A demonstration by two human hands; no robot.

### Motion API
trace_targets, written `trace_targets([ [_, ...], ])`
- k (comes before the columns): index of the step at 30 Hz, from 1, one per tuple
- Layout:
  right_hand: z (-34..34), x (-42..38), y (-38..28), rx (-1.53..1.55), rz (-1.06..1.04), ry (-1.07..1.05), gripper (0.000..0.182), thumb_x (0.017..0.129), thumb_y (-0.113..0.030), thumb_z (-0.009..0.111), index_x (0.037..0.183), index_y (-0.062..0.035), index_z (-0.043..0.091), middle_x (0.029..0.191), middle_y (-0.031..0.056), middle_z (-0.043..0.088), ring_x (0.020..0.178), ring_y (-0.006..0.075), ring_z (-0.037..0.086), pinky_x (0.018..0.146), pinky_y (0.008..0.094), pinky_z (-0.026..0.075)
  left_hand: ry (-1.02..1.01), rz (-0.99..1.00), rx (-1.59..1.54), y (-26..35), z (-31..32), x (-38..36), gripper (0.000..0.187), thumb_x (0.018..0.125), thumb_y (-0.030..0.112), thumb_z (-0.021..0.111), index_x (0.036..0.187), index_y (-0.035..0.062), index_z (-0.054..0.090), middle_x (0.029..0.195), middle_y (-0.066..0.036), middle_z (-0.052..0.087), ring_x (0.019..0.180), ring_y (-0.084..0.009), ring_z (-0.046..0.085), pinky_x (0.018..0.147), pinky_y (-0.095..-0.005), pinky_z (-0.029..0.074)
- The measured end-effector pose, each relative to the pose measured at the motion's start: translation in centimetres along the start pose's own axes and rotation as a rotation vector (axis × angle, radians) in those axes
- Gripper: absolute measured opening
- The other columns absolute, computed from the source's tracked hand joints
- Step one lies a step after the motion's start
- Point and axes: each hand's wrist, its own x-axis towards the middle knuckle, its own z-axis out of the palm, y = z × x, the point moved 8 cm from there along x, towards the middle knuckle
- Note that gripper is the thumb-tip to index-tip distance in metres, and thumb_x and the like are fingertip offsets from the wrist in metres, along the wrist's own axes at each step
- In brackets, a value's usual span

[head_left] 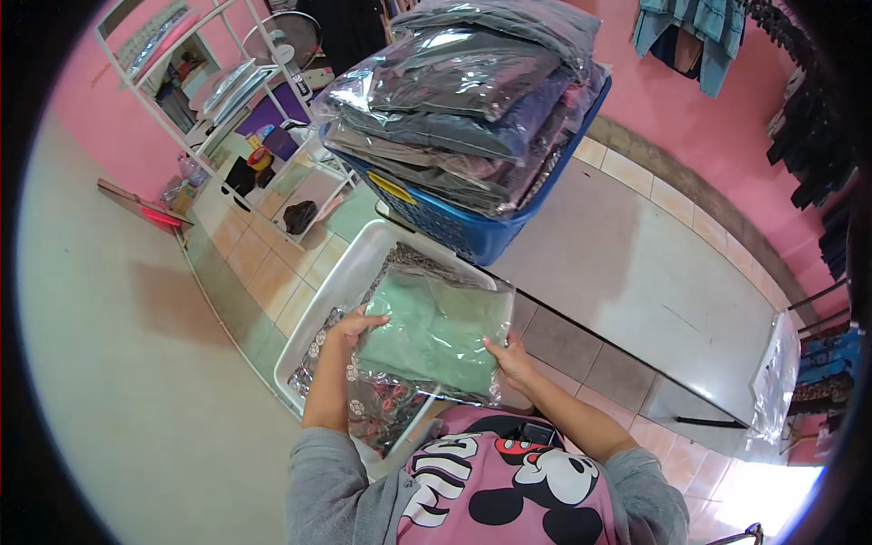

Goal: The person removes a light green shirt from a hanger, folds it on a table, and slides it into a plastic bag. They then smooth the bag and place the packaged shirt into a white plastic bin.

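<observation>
Between my two hands is a folded light green garment in a clear plastic bag. My left hand grips its left edge, thumb on top of the plastic. On the other side, my right hand is closed on the right edge, its thumb also on top. The bag is held over a white plastic basin, which contains more bagged garments with dark prints. The fingers under the bag are hidden.
A blue basket piled high with bagged dark garments stands on a glass-topped table ahead. Clear plastic bags lie at its right end. A white rack stands at far left, and clothes hang on the pink wall.
</observation>
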Motion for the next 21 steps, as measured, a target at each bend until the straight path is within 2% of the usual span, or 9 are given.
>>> trace_targets([
  [3,2.7,1.2,2.0,0.016,0.032,0.022,0.053,0.076,-0.014,0.065,0.119,0.0001,0.037,0.110,0.0113,0.051,0.102,0.0194,0.048,0.087,0.0312,0.040,-0.012,-0.087,0.020,0.0,-2.5,1.1,0.047,0.070,0.013,0.071,0.112,0.0046,0.050,0.099,-0.008,0.060,0.089,-0.0197,0.059,0.077,-0.0366,0.048],
  [5,3.1,1.8,3.4,0.001,0.092,0.056,0.053,0.077,-0.013,0.064,0.121,-0.0007,0.036,0.112,0.0112,0.050,0.103,0.0195,0.047,0.088,0.0317,0.039,0.130,-0.203,0.094,-0.2,-3.9,0.9,0.048,0.068,0.012,0.072,0.111,0.0058,0.051,0.099,-0.008,0.061,0.088,-0.0194,0.058,0.077,-0.0353,0.048],
  [7,3.1,2.8,3.9,-0.110,-0.049,0.066,0.052,0.077,-0.012,0.063,0.121,-0.0016,0.037,0.112,0.0107,0.050,0.103,0.0199,0.047,0.088,0.0317,0.039,0.024,-0.239,0.100,-1.5,-5.2,3.6,0.050,0.068,0.012,0.072,0.112,0.0050,0.049,0.100,-0.008,0.060,0.088,-0.0196,0.058,0.077,-0.0357,0.048],
  [9,3.6,3.2,3.7,-0.109,-0.033,0.067,0.052,0.077,-0.012,0.063,0.120,-0.0019,0.037,0.111,0.0105,0.050,0.103,0.0197,0.047,0.088,0.0313,0.039,-0.078,-0.278,0.097,-3.2,-7.0,6.5,0.053,0.068,0.011,0.072,0.114,0.0043,0.047,0.100,-0.008,0.060,0.088,-0.0197,0.058,0.077,-0.0362,0.048],
  [11,4.5,3.7,2.9,-0.112,-0.020,0.061,0.051,0.077,-0.011,0.063,0.120,-0.0021,0.037,0.111,0.0103,0.050,0.102,0.0195,0.048,0.088,0.0308,0.039,-0.003,-0.171,0.100,-2.5,-9.8,9.5,0.055,0.069,0.009,0.071,0.116,0.0028,0.044,0.100,-0.009,0.060,0.089,-0.0199,0.059,0.079,-0.0364,0.048],
  [12,5.1,3.9,1.8,-0.162,-0.065,0.084,0.051,0.077,-0.011,0.063,0.120,-0.0018,0.037,0.110,0.0102,0.051,0.102,0.0192,0.048,0.087,0.0305,0.039,-0.112,-0.115,0.055,1.5,-7.0,7.3,0.055,0.070,0.007,0.070,0.117,0.0012,0.042,0.099,-0.010,0.060,0.089,-0.0201,0.059,0.081,-0.0359,0.047],
  [15,4.4,6.3,3.5,-0.174,-0.050,0.161,0.053,0.076,-0.011,0.064,0.121,-0.0010,0.036,0.111,0.0113,0.051,0.101,0.0193,0.048,0.086,0.0303,0.040,-0.116,-0.127,-0.004,3.9,-7.1,8.4,0.049,0.071,0.005,0.069,0.114,0.0036,0.046,0.097,-0.009,0.061,0.086,-0.0215,0.061,0.076,-0.0380,0.051],
  [17,3.4,7.5,6.0,-0.131,0.010,0.214,0.055,0.076,-0.011,0.064,0.122,-0.0005,0.035,0.112,0.0123,0.050,0.102,0.0198,0.048,0.085,0.0303,0.040,-0.150,-0.139,-0.005,3.2,-7.1,9.8,0.050,0.070,0.006,0.069,0.114,0.0043,0.046,0.099,-0.008,0.059,0.089,-0.0216,0.059,0.077,-0.0389,0.049],
  [21,2.0,7.5,6.8,-0.390,0.027,0.269,0.063,0.076,-0.010,0.063,0.127,-0.0002,0.028,0.114,0.0169,0.047,0.103,0.0219,0.048,0.084,0.0312,0.041,-0.082,-0.135,0.234,1.0,-8.7,12.4,0.051,0.070,0.012,0.069,0.115,0.0050,0.046,0.105,-0.008,0.057,0.094,-0.0213,0.055,0.079,-0.0368,0.045],
])
